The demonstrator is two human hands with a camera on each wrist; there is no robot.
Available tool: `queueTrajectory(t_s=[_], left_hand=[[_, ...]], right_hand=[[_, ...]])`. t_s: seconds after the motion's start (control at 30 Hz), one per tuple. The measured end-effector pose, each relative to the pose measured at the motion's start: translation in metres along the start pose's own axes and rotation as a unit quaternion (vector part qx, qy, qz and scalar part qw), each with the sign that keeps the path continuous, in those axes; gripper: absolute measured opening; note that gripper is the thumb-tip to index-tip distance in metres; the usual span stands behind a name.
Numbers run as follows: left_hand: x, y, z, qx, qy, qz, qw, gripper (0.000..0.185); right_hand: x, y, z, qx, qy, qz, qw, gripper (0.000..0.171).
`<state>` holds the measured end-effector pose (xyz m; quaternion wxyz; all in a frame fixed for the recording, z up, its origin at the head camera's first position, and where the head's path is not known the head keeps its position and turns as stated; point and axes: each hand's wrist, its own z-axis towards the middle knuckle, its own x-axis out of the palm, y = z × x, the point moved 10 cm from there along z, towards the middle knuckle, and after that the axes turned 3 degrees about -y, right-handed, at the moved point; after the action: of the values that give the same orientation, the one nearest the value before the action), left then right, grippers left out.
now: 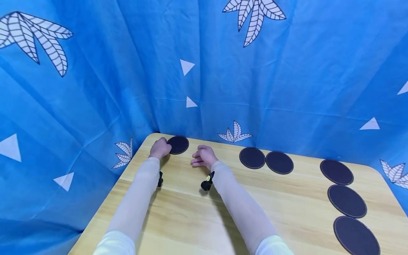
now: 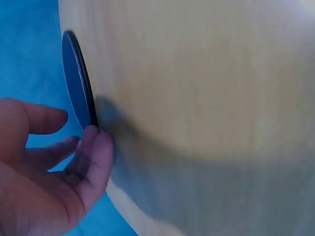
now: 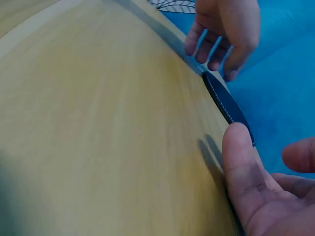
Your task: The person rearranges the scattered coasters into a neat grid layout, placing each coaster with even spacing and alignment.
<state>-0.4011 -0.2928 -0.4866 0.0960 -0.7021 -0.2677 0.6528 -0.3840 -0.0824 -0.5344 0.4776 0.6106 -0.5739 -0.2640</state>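
A round dark coaster (image 1: 179,145) with a stitched rim lies flat near the far left corner of the wooden table. My left hand (image 1: 160,148) is at its left edge. In the left wrist view, fingertips (image 2: 102,142) of that hand are at the rim of the coaster (image 2: 76,83), while the thumb stays apart from it. To the coaster's right is my right hand (image 1: 205,156), its fingers loosely extended and holding nothing. From the right wrist, the coaster (image 3: 224,96) appears between the left hand (image 3: 229,29) and the right hand (image 3: 266,191).
Two matching coasters (image 1: 252,158) (image 1: 279,162) lie side by side at the table's back edge. Three more (image 1: 336,172) (image 1: 347,200) (image 1: 356,235) form a column on the right. A blue patterned curtain (image 1: 229,78) hangs behind and left of the table (image 1: 185,219).
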Motion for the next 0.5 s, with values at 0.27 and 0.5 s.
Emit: queueTrajectory(t_s=[0.27,0.5], left_hand=[[0.015,0.003,0.004,-0.034,0.020,0.014,0.9991,0.052],[0.012,0.008,0.008,-0.041,-0.001,-0.038,0.9985,0.056]], right_hand=[[0.018,-0.011,0.020,0.032,0.031,-0.013,0.999,0.077],[0.041,-0.011,0.025,0.047,0.097,-0.059,0.992,0.075]])
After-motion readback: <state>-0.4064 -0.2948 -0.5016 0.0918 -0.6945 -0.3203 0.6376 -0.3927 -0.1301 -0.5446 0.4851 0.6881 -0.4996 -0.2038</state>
